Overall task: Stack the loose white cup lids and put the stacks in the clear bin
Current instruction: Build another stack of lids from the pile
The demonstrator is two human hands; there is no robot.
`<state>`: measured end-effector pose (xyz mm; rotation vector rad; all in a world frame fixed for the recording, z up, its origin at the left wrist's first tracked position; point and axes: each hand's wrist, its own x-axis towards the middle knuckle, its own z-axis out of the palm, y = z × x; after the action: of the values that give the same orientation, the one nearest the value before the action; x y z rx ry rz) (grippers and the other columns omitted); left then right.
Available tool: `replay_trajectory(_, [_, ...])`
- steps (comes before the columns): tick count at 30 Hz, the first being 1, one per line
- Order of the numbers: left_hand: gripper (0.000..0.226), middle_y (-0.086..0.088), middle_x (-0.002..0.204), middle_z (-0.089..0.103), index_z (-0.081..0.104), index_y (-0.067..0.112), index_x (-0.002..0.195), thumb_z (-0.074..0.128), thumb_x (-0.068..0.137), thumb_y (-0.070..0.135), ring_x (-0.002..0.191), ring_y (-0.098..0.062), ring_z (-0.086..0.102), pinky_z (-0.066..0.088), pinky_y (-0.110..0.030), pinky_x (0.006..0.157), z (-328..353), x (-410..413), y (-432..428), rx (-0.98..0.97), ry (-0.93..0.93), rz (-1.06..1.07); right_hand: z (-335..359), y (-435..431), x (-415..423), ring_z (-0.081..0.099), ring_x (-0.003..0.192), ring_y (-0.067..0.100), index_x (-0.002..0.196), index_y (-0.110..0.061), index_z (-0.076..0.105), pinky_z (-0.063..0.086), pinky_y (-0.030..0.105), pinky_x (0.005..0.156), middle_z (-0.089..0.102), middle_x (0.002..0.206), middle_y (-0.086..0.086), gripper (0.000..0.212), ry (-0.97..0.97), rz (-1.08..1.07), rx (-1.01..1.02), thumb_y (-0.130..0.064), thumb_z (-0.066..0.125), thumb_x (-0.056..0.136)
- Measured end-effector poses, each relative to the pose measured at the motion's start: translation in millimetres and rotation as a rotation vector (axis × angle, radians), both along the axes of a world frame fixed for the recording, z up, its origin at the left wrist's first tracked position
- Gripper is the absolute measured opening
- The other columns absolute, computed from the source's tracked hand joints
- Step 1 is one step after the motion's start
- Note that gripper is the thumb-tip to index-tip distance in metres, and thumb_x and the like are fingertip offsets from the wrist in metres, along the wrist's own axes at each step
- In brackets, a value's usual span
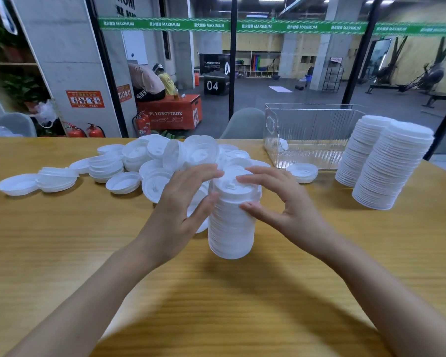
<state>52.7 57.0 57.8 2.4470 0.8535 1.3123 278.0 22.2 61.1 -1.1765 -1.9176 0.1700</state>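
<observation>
A lid stack (231,228) is held upright on the worktop (62,240) by the left hand (183,202) and right hand (281,202), each half-open, thumb against its side and fingers over the top lid. Loose lids (129,163) are heaped behind it, and the clear bin (307,130) is set far right

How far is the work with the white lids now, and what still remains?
Done: two tall stacks stand on the table, right of the clear bin. In hand: the left hand and the right hand hold a third stack. Remaining: the pile of loose lids behind it needs stacking, and the bin looks almost empty, so the stacks must still go in.
</observation>
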Motion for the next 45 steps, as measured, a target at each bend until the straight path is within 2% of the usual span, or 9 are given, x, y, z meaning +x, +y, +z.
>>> replay_trajectory(12, [0.039,0.013,0.145,0.045,0.047,0.032,0.137,0.046,0.098,0.036,0.136,-0.009,0.039,0.028,-0.019,0.111,-5.5,-13.1,-8.1,0.076,0.066,-0.033,-2.7,9.4,30.9,0.044,0.129,0.01,0.121,-0.032,0.065,0.03,0.022,0.105,0.055,0.135,-0.013,0.034,0.109,-0.149,-0.049,-0.048,0.049,0.097])
replay_trajectory(17, [0.041,0.015,0.145,0.042,0.045,0.031,0.138,0.047,0.097,0.035,0.136,-0.009,0.039,0.029,-0.024,0.112,-8.9,-12.1,-9.1,0.102,0.102,-0.043,-16.7,64.1,84.0,0.029,0.137,0.033,0.132,-0.024,0.06,0.03,0.049,0.107,0.039,0.153,-0.005,0.041,-0.369,-0.577,-0.406,-0.045,0.039,0.103])
replay_trajectory(22, [0.041,0.012,0.148,0.04,0.044,0.03,0.139,0.045,0.099,0.039,0.136,-0.01,0.039,0.03,-0.025,0.112,-10.1,-11.3,-14.2,0.105,0.123,-0.042,-30.1,101.4,108.6,0.035,0.134,0.034,0.147,-0.019,0.036,0.033,0.049,0.105,0.044,0.149,0.005,0.051,-0.54,-0.755,-0.362,-0.024,0.053,0.099])
replay_trajectory(29, [0.041,0.009,0.15,0.039,0.045,0.027,0.14,0.041,0.101,0.042,0.135,-0.01,0.04,0.029,-0.023,0.112,-11.1,-11.3,-14.1,0.121,0.155,-0.046,-42.8,123.9,119.8,0.047,0.112,0.029,0.108,-0.02,0.066,0.035,0.042,0.087,0.065,0.109,0.001,0.023,-0.814,-0.938,-0.201,-0.013,0.047,0.098])
replay_trajectory(31, [0.041,0.01,0.15,0.038,0.044,0.028,0.14,0.042,0.101,0.041,0.137,-0.01,0.039,0.027,-0.021,0.112,-10.9,-11.4,-13.7,0.117,0.155,-0.048,-37.2,118.1,111.1,0.049,0.114,0.03,0.109,-0.019,0.066,0.033,0.043,0.091,0.067,0.109,0.003,0.02,-0.647,-0.877,-0.152,-0.023,0.048,0.101])
replay_trajectory(35, [0.042,0.011,0.151,0.037,0.043,0.028,0.14,0.043,0.1,0.04,0.136,-0.004,0.037,0.025,-0.018,0.112,-11.3,-11.2,-13.5,0.115,0.151,-0.043,-7.8,79.3,74.9,0.061,0.093,0.023,0.111,-0.014,0.059,0.045,0.036,0.078,0.066,0.098,0.004,0.015,0.395,-0.47,-0.397,-0.021,0.057,0.098])
replay_trajectory(37, [0.042,0.009,0.15,0.038,0.044,0.027,0.14,0.045,0.099,0.036,0.134,-0.004,0.037,0.026,-0.019,0.111,-11.1,-10.6,-13.8,0.12,0.147,-0.038,-1.9,55.2,63.7,0.057,0.082,0.02,0.114,-0.012,0.057,0.047,0.031,0.072,0.063,0.095,0.008,0.017,0.716,-0.273,-0.612,-0.014,0.059,0.097])
replay_trajectory(41, [0.042,0.007,0.149,0.04,0.045,0.025,0.139,0.046,0.098,0.033,0.133,-0.007,0.04,0.029,-0.022,0.111,-11.9,-9.9,-14.3,0.129,0.133,-0.037,-18.7,29.4,54.6,0.051,0.061,0.016,0.108,-0.012,0.058,0.043,0.025,0.056,0.059,0.076,0.007,0.011,0.664,-0.248,-0.718,-0.01,0.058,0.098])
replay_trajectory(45, [0.041,0.008,0.149,0.04,0.044,0.027,0.139,0.046,0.099,0.034,0.132,-0.01,0.041,0.029,-0.023,0.111,-12.8,-11.2,-15.0,0.132,0.129,-0.038,-29.0,28.1,58.7,0.057,0.082,0.013,0.109,-0.016,0.064,0.041,0.016,0.066,0.065,0.097,0.001,0.013,0.219,-0.422,-0.453,-0.018,0.056,0.099])
